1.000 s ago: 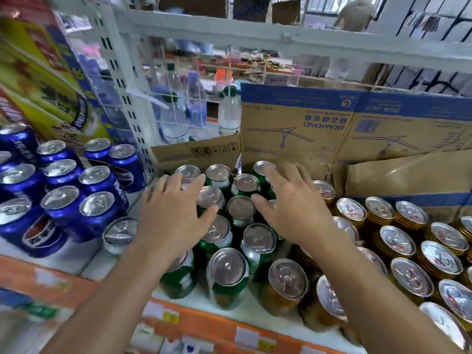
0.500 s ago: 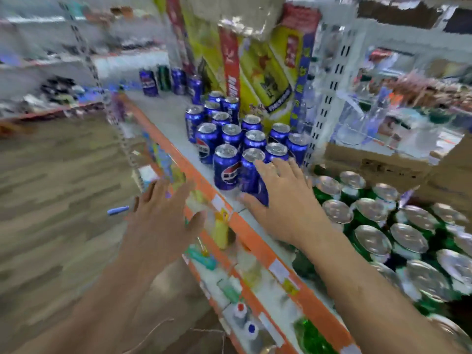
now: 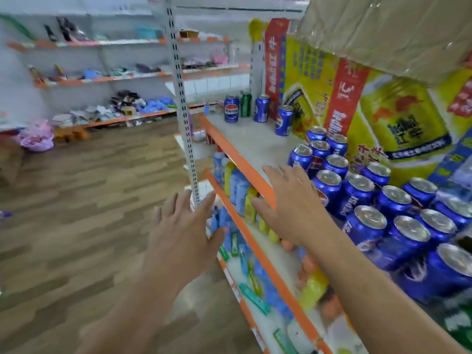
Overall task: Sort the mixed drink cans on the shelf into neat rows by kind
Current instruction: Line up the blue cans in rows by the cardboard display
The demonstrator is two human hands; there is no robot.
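Wood-grain plank floor (image 3: pixel 76 213) is taking up the left half of the view: brown, matt, boards lying in staggered lengths. Along the far wall, wall shelves (image 3: pixel 102 77) with orange edges are carrying mixed small goods, too blurred to name. The shelf (image 3: pixel 255 146) is running away from the person on the right, with a pale grey flat top and a glossy orange front lip. A white perforated metal upright (image 3: pixel 181 98) is standing at its far corner. A brown cardboard box (image 3: pixel 383 29), creased and taped, is filling the top right corner. Below it, yellow printed cartons (image 3: pixel 398 118) with red bands are standing along the back of the shelf. The blue cans (image 3: pixel 367 226), glossy cylinders with silver pull-tab lids, are standing upright and packed together in front of the cartons, on the near and middle stretch of the shelf. On the lower shelf (image 3: pixel 268 267), coloured plastic bottles (image 3: pixel 249 205) are standing in a row. The right hand (image 3: pixel 293 208) is hovering over the orange lip just beside the cluster, fingers straight and spread, gripping nothing; whether it is touching the nearest can cannot be told. The left hand (image 3: pixel 178 238) is hovering over the aisle, likewise spread flat and empty. At the far end of the shelf, well apart from the cluster, three stray blue cans (image 3: pixel 231 109) and one green can (image 3: pixel 245 104) are standing loose.
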